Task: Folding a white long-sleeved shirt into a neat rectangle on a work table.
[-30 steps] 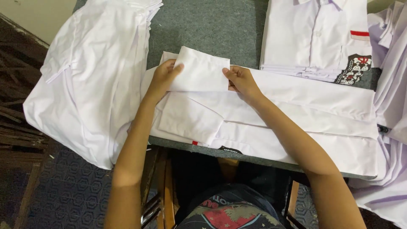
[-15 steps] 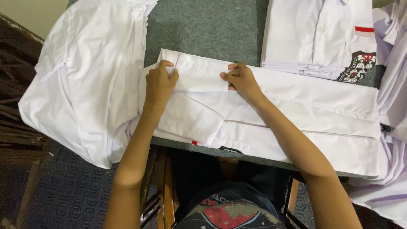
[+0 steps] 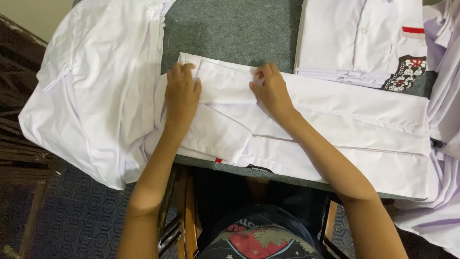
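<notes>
grey felt table, white shirt laid across it, half folded, near the front edge.
left hand and right hand flat, pressing the folded flap, gripping nothing; could spring open or skew if pressure slackens. counted: two hands, one folded stack, one loose heap.

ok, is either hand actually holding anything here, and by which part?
Nothing is gripped. The left hand and right hand press flat on the folded-over end of the white shirt lying on the grey table.
</notes>
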